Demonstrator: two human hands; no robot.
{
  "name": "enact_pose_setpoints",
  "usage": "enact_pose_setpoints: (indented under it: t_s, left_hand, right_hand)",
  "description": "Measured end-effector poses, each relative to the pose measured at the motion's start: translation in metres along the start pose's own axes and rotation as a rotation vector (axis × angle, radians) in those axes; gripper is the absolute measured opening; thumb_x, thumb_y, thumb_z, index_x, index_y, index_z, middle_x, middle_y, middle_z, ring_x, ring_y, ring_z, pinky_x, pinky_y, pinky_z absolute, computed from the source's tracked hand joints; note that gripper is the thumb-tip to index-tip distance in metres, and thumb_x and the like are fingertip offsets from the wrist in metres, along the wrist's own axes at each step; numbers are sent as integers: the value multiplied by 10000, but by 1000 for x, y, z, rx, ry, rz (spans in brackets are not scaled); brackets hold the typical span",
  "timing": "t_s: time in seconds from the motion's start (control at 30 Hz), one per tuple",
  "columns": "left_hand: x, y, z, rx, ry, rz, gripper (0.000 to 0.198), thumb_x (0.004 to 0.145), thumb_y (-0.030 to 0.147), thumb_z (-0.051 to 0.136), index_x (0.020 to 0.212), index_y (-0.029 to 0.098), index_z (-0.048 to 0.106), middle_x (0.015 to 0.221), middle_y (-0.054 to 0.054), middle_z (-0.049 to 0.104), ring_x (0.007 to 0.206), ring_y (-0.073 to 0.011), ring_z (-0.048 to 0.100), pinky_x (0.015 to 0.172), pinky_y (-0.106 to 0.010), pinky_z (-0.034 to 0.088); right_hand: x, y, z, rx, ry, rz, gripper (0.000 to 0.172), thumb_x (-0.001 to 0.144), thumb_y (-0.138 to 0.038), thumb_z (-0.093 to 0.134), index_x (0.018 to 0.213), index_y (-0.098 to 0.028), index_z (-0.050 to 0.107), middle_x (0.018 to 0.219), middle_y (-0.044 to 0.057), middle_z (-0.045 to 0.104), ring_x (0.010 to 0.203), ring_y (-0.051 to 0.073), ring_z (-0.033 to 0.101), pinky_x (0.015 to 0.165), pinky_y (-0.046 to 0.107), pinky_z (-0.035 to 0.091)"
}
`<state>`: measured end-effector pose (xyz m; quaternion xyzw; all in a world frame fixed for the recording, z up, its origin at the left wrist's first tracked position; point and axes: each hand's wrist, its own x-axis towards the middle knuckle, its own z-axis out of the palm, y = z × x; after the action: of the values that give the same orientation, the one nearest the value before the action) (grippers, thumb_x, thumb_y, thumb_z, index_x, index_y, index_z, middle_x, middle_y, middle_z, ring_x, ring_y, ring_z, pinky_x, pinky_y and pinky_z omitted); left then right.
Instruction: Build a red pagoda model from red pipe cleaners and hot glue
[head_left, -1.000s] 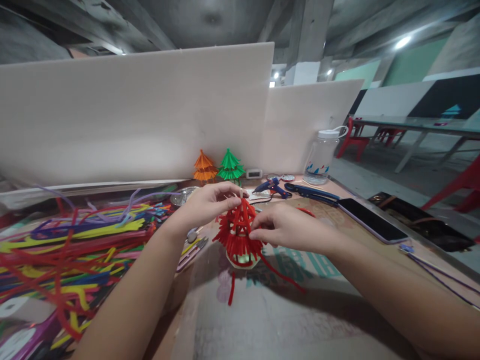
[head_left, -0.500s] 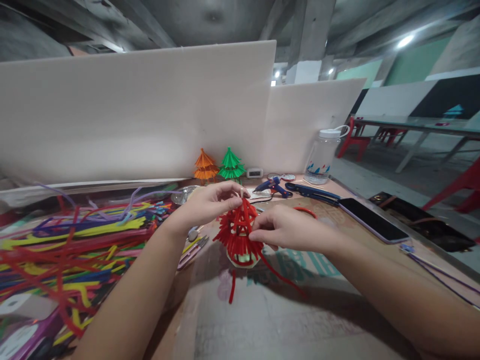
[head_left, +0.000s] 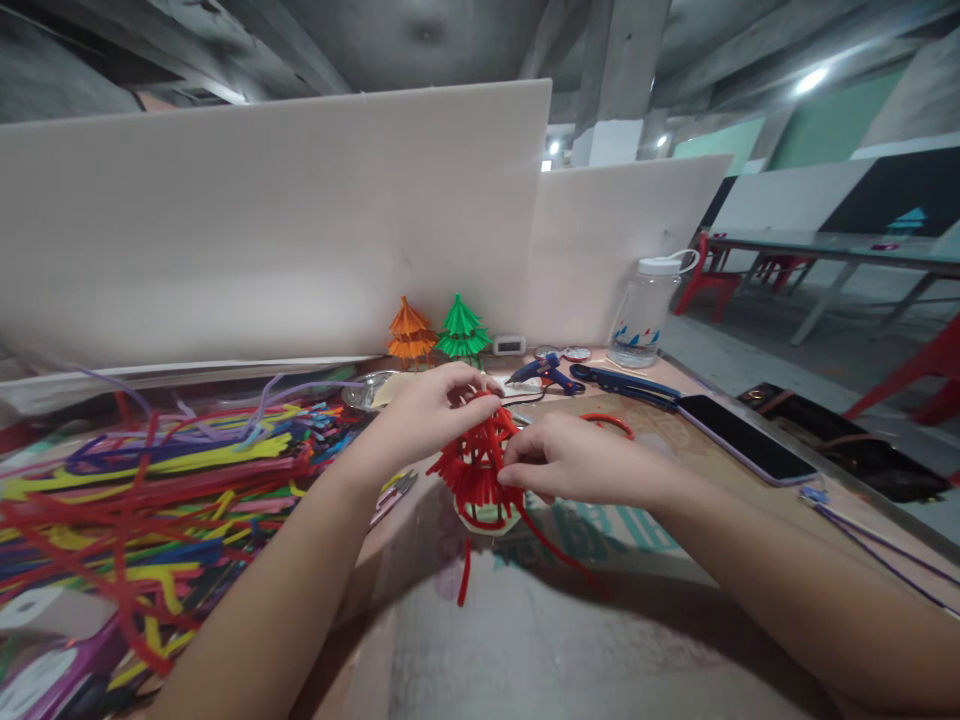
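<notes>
The red pipe-cleaner tower [head_left: 474, 482] stands at the dial's centre on the tabletop [head_left: 525, 630], its top held at 12 o'clock by the left hand [head_left: 439, 408] in a nearly closed grip, seemingly for steadiness, while the right hand [head_left: 581, 455] pinches its 3 o'clock side, exact strand hidden.

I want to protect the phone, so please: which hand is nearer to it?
Right. The right hand is left of the phone, at the side of the red ornament; the left hand is farther left, at the ornament's top.
</notes>
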<state>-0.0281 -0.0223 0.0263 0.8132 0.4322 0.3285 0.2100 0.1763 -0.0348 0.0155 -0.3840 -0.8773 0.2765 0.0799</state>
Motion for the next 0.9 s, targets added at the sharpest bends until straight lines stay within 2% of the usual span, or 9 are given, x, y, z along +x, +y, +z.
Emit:
enact_pose_setpoints:
  t_s: [0.43, 0.6, 0.73, 0.83, 0.9]
  left_hand:
    - [3, -9, -3, -41, -7, 42, 312, 911, 409, 580, 1030, 185, 761, 999, -50, 729, 921, -194, 663, 793, -298, 487]
    - [3, -8, -3, -55, -10, 47, 319, 912, 431, 585, 1015, 187, 764, 1007, -49, 735, 934, -199, 670, 801, -293, 505]
    - [4, -7, -3, -48, -10, 50, 311, 908, 426, 588, 1007, 188, 762, 1019, -57, 739, 939, -206, 678, 815, -303, 525]
    - [3, -10, -4, -47, -22, 47, 301, 910, 417, 592, 1035, 198, 757, 1053, -63, 743, 959, -213, 683, 835, -322, 535]
    - [3, -14, -6, -49, -26, 29, 300, 910, 432, 601, 1045, 211, 753, 1083, -63, 745, 990, -223, 682, 864, -343, 534]
  right_hand:
    - [0, -1, -2, -15, 10, 0, 277, 902, -314, 518, 690, -159, 606, 575, -20, 599, 478, 77, 448, 465, 239, 226]
    - [0, 2, -2, -23, 9, -12, 267, 893, -299, 521, 679, -164, 604, 567, -23, 599, 487, 83, 473, 468, 232, 268]
    - [0, 2, -1, -8, -4, 3, 297, 907, -350, 524, 701, -163, 628, 579, -13, 617, 485, 86, 472, 463, 239, 268]
    - [-5, 0, -9, 20, -16, 19, 348, 916, -419, 534, 711, -162, 646, 591, -2, 624, 497, 94, 492, 464, 242, 283]
    - [-12, 3, -22, 13, 2, 15, 386, 923, -469, 531, 723, -164, 659, 606, 8, 631, 520, 106, 517, 481, 245, 308]
